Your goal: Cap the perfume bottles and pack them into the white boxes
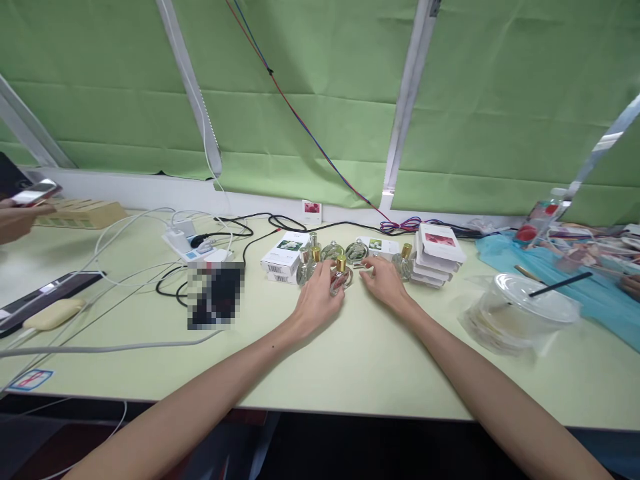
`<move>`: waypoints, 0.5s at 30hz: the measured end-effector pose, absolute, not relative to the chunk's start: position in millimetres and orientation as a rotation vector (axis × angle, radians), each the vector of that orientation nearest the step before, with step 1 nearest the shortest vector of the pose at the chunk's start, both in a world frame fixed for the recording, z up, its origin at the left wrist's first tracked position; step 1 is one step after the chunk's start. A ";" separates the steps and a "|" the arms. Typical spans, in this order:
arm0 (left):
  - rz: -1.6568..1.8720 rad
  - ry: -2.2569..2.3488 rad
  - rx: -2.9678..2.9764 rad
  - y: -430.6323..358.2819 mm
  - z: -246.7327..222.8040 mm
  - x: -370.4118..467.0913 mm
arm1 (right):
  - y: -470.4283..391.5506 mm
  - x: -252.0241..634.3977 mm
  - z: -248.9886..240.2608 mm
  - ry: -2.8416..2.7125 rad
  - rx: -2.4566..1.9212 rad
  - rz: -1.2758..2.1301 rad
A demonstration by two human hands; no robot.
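Note:
My left hand point(320, 297) is closed around a small round glass perfume bottle point(341, 279) with a gold cap, holding it at the table surface. To its right, my right hand point(384, 281) rests with loosely bent fingers apart and nothing visible in them. Its fingertips are near another round clear bottle point(357, 250). More bottles cluster just beyond my hands: a clear one point(332, 251), a gold-topped one point(315, 253) and a gold-topped one point(403, 261) beside the right hand. White flower-print boxes point(286, 255) stand left of the bottles, and a stack of white boxes with pink flowers point(439, 253) stands right.
Farther left lie a power strip point(187, 248), tangled cables and a pixelated dark object point(216, 297). A lidded plastic cup with a straw point(525, 310) stands right, near blue plastic point(585, 287) and a bottle point(543, 215). Another person's hand point(20, 217) holds a phone at far left.

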State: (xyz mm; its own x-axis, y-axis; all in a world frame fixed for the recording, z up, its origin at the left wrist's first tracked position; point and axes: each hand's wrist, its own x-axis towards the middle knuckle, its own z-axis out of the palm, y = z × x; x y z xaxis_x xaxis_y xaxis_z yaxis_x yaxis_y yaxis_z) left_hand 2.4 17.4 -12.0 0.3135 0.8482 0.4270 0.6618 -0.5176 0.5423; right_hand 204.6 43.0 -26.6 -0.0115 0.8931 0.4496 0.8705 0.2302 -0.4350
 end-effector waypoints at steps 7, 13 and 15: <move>1.014 1.365 2.311 16.2 -11.4 2.6 | 46.2 207.4 -31.8 -1.925 -1.612 0.062; 1.035 1.313 2.303 14.9 -10.3 2.4 | 49.0 210.3 -35.6 -1.947 -1.602 0.069; 1.038 1.309 2.305 15.2 -10.5 2.3 | 49.6 211.0 -36.4 -1.956 -1.597 0.059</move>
State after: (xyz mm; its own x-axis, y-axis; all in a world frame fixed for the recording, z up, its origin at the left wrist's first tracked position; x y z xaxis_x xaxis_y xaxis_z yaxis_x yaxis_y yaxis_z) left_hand 2.3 15.2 -10.5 0.3262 0.8345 0.4441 0.6223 -0.5432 0.5636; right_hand 211.0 49.6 -36.4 -0.0898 0.9028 0.4207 0.8759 0.2726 -0.3981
